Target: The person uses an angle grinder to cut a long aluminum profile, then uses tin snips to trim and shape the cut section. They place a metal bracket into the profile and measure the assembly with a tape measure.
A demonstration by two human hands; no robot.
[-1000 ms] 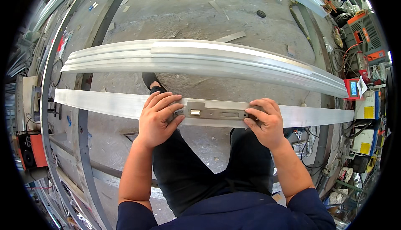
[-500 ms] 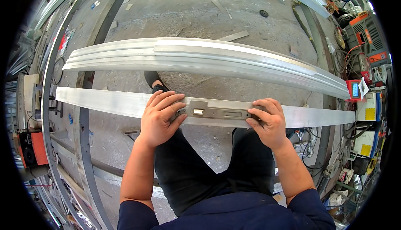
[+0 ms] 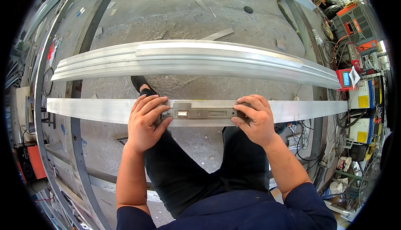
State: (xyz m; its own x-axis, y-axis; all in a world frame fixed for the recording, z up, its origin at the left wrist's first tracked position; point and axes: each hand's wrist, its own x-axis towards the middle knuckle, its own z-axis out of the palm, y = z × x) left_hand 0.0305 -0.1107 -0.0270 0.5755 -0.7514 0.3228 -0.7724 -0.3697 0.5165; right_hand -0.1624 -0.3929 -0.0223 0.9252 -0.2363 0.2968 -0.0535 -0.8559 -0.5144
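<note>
A long flat aluminium profile [image 3: 90, 110] runs crosswise in front of me, over my knees. On its middle lies a metal lock strike plate [image 3: 198, 113] with a raised tab on its far edge, a cut-out toward the left and a narrow slot toward the right. My left hand [image 3: 145, 120] pinches the plate's left end between thumb and fingers. At the right end, the thumb and fingers of my right hand [image 3: 256, 119] close on it in the same way. The plate rests against the profile's face; whether any fastener sits in its holes I cannot tell.
Beyond it lies a bundle of grooved aluminium profiles [image 3: 188, 60] on steel rails [image 3: 74, 117]. A red device with a small screen [image 3: 345, 79] stands at their right end. Cables and an orange-grey case [image 3: 355, 23] crowd the right. Scraps [image 3: 219, 34] litter the concrete floor.
The view has shifted, so the scene sits further left and the near profile looks more level. Both hands keep the same grip on the strike plate.
</note>
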